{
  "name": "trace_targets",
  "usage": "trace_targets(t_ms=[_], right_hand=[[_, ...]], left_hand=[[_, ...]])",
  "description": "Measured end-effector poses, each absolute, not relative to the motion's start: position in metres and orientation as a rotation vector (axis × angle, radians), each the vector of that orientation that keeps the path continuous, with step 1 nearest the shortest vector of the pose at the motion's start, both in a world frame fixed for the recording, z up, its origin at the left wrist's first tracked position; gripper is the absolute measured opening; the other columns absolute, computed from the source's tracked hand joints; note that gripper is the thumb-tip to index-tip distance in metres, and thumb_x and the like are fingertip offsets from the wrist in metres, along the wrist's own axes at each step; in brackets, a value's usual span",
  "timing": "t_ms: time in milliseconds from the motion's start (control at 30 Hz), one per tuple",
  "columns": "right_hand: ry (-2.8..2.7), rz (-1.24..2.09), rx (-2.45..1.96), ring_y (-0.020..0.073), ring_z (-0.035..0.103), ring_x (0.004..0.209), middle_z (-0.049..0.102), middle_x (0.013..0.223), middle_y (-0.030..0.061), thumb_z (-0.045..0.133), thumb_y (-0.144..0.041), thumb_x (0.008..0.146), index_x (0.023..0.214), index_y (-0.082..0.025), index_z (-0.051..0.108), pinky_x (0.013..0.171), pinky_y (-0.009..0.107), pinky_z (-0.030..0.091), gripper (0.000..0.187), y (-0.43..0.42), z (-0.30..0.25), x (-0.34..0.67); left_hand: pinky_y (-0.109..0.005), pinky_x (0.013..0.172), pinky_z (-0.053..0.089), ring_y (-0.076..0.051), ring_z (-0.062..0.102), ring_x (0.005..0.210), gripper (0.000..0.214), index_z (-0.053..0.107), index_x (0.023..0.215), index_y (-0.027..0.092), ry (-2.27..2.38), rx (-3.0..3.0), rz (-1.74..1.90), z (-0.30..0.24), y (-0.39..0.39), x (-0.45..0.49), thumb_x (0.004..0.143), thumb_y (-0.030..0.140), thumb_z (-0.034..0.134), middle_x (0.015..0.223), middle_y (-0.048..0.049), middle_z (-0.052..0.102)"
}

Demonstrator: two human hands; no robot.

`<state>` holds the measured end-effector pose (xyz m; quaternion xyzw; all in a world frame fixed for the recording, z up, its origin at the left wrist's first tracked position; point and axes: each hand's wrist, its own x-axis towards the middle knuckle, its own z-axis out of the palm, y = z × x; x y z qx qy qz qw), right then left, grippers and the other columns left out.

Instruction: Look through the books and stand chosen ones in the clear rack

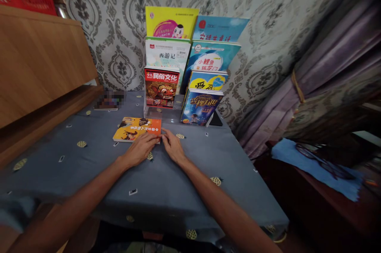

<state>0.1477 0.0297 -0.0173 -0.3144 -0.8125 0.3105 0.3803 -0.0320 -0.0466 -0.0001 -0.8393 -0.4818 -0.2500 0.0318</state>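
An orange book (138,129) lies flat on the cloth-covered table, its cover lettering upside down to me. My left hand (142,147) is on its near right part, fingers together and bent over the cover and edge. At the book's right edge, my right hand (173,146) has its thumb and fingertips closed on the corner. Just behind, a clear rack (166,115) holds upright books in two columns. A red-covered book (160,90) stands front left and a dark blue book (200,107) front right.
A wooden cabinet (44,66) borders the table on the left, near a blurred-out item (108,101). A patterned wall rises behind. On the right hangs a purple curtain (274,106); glasses (324,161) lie on a blue cloth (291,153).
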Motion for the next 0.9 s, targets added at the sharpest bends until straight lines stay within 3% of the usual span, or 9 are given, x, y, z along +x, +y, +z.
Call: trace_targets(t_ms=[267, 667, 900], right_hand=[[-2.193, 0.733, -0.797, 0.0216, 0.068, 0.106, 0.073, 0.114, 0.0081, 0.046, -0.017, 0.093, 0.128, -0.021, 0.057, 0.098, 0.04, 0.049, 0.037, 0.024, -0.011, 0.15], [-2.171, 0.773, -0.789, 0.0227, 0.07, 0.103, 0.075, 0.111, 0.0079, 0.046, -0.017, 0.092, 0.119, -0.02, 0.062, 0.094, 0.041, 0.052, 0.031, 0.026, -0.007, 0.15], [-2.174, 0.767, -0.772, 0.0221, 0.07, 0.102, 0.075, 0.109, 0.0072, 0.046, -0.018, 0.092, 0.117, -0.021, 0.063, 0.093, 0.04, 0.052, 0.03, 0.027, -0.008, 0.15]], left_hand=[[-0.045, 0.102, 0.046, -0.024, 0.06, 0.12, 0.035, 0.064, 0.125, 0.022, -1.661, -2.451, -0.557, 0.008, -0.062, -0.049, 0.098, 0.018, 0.042, 0.128, -0.0101, 0.066], [-0.04, 0.097, 0.051, -0.024, 0.064, 0.112, 0.042, 0.071, 0.113, 0.023, -2.178, -2.015, -0.711, 0.002, -0.1, -0.15, 0.095, 0.038, 0.036, 0.126, -0.0052, 0.068], [-0.038, 0.091, 0.05, -0.022, 0.063, 0.09, 0.038, 0.07, 0.091, 0.02, -2.129, -2.074, -0.661, 0.013, -0.068, -0.163, 0.094, 0.038, 0.036, 0.093, -0.0069, 0.07]])
